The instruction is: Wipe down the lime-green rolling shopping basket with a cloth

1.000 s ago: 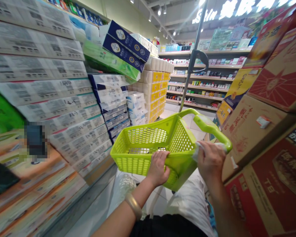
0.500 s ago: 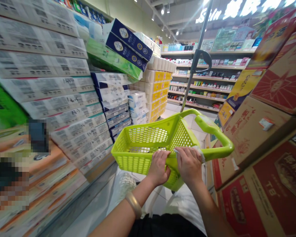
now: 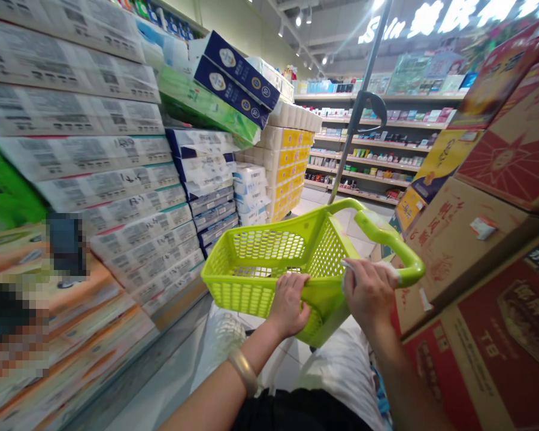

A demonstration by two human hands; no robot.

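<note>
A lime-green plastic shopping basket [image 3: 247, 293] with a perforated body and a curved handle [image 3: 413, 263] sits in front of me, above my knees. My left hand [image 3: 290, 304] is closed around the near rim, its thumb on the outer side. Farther right, my right hand [image 3: 372, 292] presses a white cloth [image 3: 347, 272] against the near side of the handle frame. Part of the cloth pokes out beside the fingers, and the rest lies hidden under the palm. A grey pole with a dark hooked grip [image 3: 367, 112] rises behind the basket.
Stacked white packs [image 3: 117, 155] line the left side, with navy tissue packs [image 3: 238, 78] leaning over them. Cardboard cartons [image 3: 467, 239] are piled close on the right. Shelves of cosmetics [image 3: 377, 137] stand at the back, beyond the tiled floor.
My right hand has slid rightward along the basket's handle frame with the cloth. My left hand keeps its hold on the rim, and the basket stays nearly in place.
</note>
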